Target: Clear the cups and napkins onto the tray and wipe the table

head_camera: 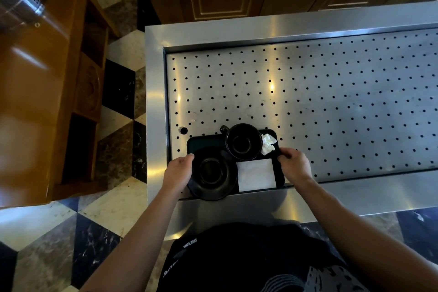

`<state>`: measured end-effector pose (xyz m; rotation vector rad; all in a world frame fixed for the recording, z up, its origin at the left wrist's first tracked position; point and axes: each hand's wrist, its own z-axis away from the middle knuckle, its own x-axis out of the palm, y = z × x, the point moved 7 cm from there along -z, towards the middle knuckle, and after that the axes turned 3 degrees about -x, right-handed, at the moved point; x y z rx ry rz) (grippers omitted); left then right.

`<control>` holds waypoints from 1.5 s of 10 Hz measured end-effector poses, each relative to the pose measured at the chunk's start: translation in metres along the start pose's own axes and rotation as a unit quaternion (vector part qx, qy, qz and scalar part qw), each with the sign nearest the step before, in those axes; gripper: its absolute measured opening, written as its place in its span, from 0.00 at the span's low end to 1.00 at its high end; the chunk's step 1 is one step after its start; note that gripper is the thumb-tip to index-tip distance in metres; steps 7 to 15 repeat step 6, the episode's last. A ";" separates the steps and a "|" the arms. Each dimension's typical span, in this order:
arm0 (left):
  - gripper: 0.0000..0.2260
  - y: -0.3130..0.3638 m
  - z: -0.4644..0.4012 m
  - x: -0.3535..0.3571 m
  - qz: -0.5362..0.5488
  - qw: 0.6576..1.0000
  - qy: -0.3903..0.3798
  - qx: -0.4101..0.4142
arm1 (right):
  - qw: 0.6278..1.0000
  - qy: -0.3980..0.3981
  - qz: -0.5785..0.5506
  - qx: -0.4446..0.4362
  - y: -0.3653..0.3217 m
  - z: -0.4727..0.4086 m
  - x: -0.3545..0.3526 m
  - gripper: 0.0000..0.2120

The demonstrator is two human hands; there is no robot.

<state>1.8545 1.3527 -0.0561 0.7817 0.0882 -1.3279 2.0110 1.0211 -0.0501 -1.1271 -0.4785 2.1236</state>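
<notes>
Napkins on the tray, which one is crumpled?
The crumpled napkin at the tray's far right corner, beside the black cup; the other napkin lies flat and square near the front.

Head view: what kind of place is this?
Probably a café or restaurant drop-off point: a perforated steel counter, a black tray with cup and napkins, polished checkered floor.

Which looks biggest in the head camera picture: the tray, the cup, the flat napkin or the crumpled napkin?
1. tray
2. cup and flat napkin: look about alike, so no ranking
3. crumpled napkin
</notes>
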 end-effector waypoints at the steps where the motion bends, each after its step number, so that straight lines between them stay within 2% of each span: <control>1: 0.19 -0.003 0.008 0.001 -0.012 1.000 0.005 0.025 | 1.000 0.013 0.009 -0.004 0.004 0.012 -0.003 0.16; 3: 0.11 -0.009 0.032 -0.006 -0.051 0.991 0.047 0.117 | 0.994 0.050 0.074 -0.057 0.025 0.044 -0.008 0.14; 4: 0.16 -0.018 0.051 -0.015 -0.110 0.978 0.082 0.159 | 0.985 0.055 0.111 -0.118 0.032 0.063 -0.004 0.12; 5: 0.17 -0.024 0.074 -0.021 -0.185 0.947 0.148 0.219 | 0.968 0.064 0.152 -0.189 0.029 0.081 0.000 0.11; 6: 0.11 -0.036 0.111 -0.005 -0.261 0.897 0.195 0.299 | 0.945 0.005 0.205 -0.254 0.029 0.103 0.019 0.10; 15: 0.11 -0.036 0.111 -0.005 -0.261 0.897 0.195 0.299 | 0.945 0.005 0.205 -0.254 0.029 0.103 0.019 0.10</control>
